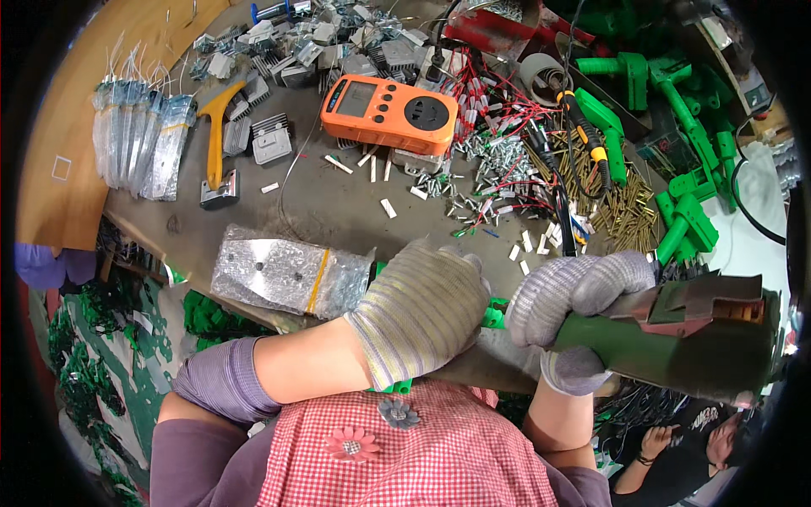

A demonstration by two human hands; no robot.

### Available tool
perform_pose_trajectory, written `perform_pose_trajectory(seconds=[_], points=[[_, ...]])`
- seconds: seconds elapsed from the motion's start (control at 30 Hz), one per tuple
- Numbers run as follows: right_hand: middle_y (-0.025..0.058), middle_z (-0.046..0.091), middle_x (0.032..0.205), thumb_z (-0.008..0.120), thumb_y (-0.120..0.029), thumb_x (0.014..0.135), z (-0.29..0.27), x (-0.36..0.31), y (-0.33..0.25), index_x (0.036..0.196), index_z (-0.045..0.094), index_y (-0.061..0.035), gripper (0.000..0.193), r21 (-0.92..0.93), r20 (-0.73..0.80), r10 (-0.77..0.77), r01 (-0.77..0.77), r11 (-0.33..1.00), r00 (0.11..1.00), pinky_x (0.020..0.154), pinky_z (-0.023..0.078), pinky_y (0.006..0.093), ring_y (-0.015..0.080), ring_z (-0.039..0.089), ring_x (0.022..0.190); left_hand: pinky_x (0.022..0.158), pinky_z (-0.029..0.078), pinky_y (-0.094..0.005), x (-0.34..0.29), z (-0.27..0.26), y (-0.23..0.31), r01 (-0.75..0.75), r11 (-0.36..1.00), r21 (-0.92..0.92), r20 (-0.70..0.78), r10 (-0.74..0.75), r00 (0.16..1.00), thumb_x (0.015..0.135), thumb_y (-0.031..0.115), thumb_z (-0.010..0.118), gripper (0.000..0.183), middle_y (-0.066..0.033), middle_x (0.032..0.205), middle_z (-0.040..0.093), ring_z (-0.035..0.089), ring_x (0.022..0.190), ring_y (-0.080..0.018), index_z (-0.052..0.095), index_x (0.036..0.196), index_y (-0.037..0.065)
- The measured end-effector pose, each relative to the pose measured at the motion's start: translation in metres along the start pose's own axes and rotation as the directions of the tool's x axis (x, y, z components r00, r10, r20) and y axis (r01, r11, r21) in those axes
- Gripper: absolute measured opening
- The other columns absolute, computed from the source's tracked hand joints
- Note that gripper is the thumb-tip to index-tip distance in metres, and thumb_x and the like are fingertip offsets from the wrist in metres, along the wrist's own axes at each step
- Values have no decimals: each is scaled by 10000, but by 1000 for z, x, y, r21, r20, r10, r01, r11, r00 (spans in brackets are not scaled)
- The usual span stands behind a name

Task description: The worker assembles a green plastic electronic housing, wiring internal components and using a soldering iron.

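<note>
Both my hands wear grey striped knit gloves. My left hand [427, 308] is closed, back upward, over a bright green plastic part [496, 313] that shows between the two hands; most of the part is hidden under the glove. My right hand [570, 300] wraps round a thick, dark green power tool [676, 342], lying sideways with its broad end toward the right. The tool's front end is covered by my fingers. Against my left wrist lies a flat metal piece in bubble wrap [279, 272], with a yellow rubber band round it.
An orange meter [389, 112] stands beyond my hands, among screws [507, 160], long brass pins [629, 211] and white connectors [388, 208]. Grey finned heatsinks [270, 138], a yellow-handled scraper [217, 139] and wrapped bundles [144, 139] occupy the left. Green plastic housings [688, 228] pile right. Someone [693, 444] sits lower right.
</note>
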State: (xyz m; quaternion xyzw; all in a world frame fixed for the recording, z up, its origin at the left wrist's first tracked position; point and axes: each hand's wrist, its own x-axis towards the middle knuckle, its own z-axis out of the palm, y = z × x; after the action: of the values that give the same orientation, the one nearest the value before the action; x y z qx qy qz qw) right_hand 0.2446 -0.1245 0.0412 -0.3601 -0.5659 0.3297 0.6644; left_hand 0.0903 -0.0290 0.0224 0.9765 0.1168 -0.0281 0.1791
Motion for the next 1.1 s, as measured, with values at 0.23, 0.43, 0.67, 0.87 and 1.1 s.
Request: perform_pose_trajectory(seconds=[0.23, 0.43, 0.67, 0.87, 1.1], points=[[135, 603, 636, 863, -245, 779, 19, -11, 2, 1132, 494, 19, 575, 105, -284, 26, 4, 994, 958, 471, 518, 398, 257, 586, 489, 794, 483, -412, 1, 4, 2, 17, 1000, 11, 9, -17, 1000, 796, 396, 692, 359, -86, 953, 644, 643, 964, -280, 683, 997, 99], [77, 551, 592, 825, -302, 815, 19, -22, -6, 1341, 397, 42, 760, -93, -332, -87, 59, 994, 939, 400, 460, 325, 211, 541, 442, 778, 487, -412, 0, 2, 3, 4, 998, 66, 38, -7, 999, 783, 395, 696, 369, -84, 941, 643, 645, 927, -286, 688, 1009, 103], [88, 595, 661, 788, -340, 834, 15, -21, -12, 1290, 407, 6, 687, 7, -215, -136, 141, 990, 967, 476, 475, 320, 187, 571, 520, 758, 487, -410, 1, 3, -2, 8, 1000, 17, 41, -9, 999, 756, 364, 718, 357, -79, 940, 642, 650, 902, -278, 688, 1006, 110], [128, 635, 699, 774, -449, 837, 29, -19, -28, 1130, 467, 19, 632, -102, -340, -29, -6, 995, 940, 592, 506, 333, 206, 624, 620, 772, 483, -414, 1, 2, 1, 23, 1000, 5, 15, -23, 1000, 757, 346, 726, 335, -81, 949, 639, 646, 920, -276, 687, 992, 110], [91, 586, 599, 825, -206, 813, 15, -22, -1, 1176, 458, 15, 562, 23, -171, -112, 118, 993, 979, 405, 506, 382, 241, 575, 442, 770, 483, -409, 0, 4, 1, 26, 1000, 0, -3, -26, 1000, 756, 343, 721, 335, -84, 945, 633, 644, 921, -279, 682, 988, 104]])
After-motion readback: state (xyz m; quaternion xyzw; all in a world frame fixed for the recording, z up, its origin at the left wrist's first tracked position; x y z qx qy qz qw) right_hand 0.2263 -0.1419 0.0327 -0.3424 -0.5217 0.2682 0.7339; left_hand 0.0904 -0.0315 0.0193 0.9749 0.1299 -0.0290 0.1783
